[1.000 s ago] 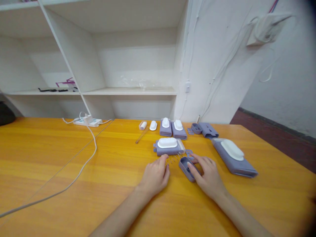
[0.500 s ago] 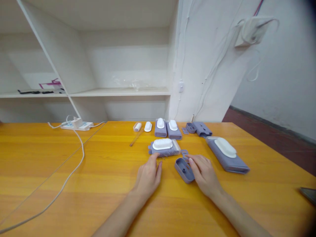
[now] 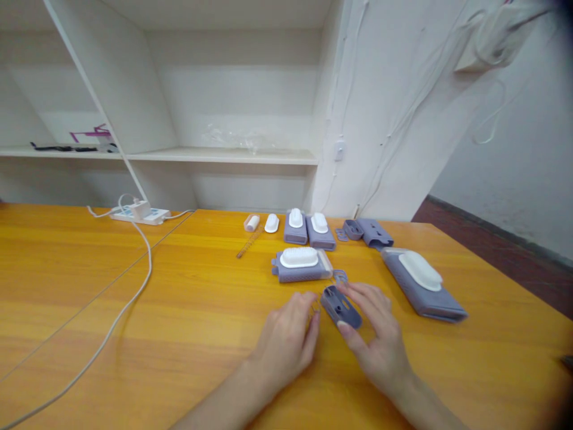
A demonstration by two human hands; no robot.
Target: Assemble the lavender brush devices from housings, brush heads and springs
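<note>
My right hand holds a small purple oval plastic shell, open side up, gripped between thumb and fingers just above the orange table. My left hand is right beside it, fingers curled together near the shell's left edge and over some thin small metal springs; what they pinch is too small to make out. Just beyond both hands lies a purple block with a white ribbed pad.
Further back sit two purple units with white caps, two loose white caps, a coil spring and purple shells. A long purple case with a white pad lies right. A power strip and cable run left.
My right hand has lifted the purple shell off the table and drawn it nearer me. My left hand has followed it closer. The view has shifted slightly.
</note>
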